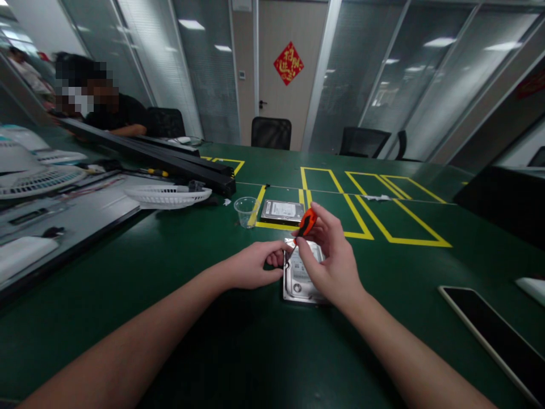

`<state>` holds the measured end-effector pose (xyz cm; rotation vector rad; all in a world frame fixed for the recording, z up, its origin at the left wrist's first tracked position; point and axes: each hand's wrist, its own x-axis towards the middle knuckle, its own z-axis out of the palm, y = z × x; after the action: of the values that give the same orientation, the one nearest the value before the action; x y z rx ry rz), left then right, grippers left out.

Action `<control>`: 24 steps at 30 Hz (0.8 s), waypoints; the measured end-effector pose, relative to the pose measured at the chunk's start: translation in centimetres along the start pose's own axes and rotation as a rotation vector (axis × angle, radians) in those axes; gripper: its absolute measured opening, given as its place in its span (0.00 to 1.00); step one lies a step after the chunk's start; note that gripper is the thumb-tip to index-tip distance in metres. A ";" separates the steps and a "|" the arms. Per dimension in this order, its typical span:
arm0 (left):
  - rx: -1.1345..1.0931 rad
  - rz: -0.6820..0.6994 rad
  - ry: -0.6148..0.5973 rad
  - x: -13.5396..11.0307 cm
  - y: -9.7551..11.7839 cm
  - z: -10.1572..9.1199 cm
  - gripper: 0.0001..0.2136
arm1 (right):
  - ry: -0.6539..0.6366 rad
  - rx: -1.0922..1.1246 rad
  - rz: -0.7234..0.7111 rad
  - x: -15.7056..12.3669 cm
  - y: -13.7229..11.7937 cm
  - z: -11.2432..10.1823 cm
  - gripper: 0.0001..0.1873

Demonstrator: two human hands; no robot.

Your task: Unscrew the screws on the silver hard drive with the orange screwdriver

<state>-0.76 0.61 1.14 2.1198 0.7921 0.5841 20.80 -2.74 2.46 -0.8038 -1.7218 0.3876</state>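
Observation:
A silver hard drive (298, 284) lies flat on the green table in front of me. My right hand (332, 255) is closed around the red-orange and black handle of a screwdriver (306, 222). The screwdriver is tilted, with its shaft reaching down to the drive's left side; the exact tip contact is too small to make out. My left hand (259, 264) grips the drive's left edge, thumb and forefinger against it and the other fingers curled. Behind them, a second hard drive (282, 211) rests within yellow tape lines. A clear plastic cup (246, 213) stands left of that drive.
White fan-like grilles (168, 195), long black bars (170, 159) and a grey panel (106, 207) crowd the left side. A phone (489, 329) lies at the right. Yellow tape rectangles (419, 244) mark the table. Another person (123, 113) sits at the far left.

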 end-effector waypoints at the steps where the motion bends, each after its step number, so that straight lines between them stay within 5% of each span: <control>1: 0.003 -0.002 -0.002 0.0 0.0 0.0 0.14 | -0.006 0.020 0.003 0.0 0.0 0.0 0.36; 7: 0.042 0.010 0.004 -0.1 0.2 -0.1 0.10 | 0.055 -0.123 -0.041 0.1 0.0 -0.2 0.36; 24: 0.019 0.014 -0.001 -0.1 0.2 -0.1 0.10 | 0.021 -0.045 -0.008 0.0 0.0 -0.1 0.36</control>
<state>-0.79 0.46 1.33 2.1445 0.7853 0.5845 20.93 -2.77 2.51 -0.8305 -1.7184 0.3347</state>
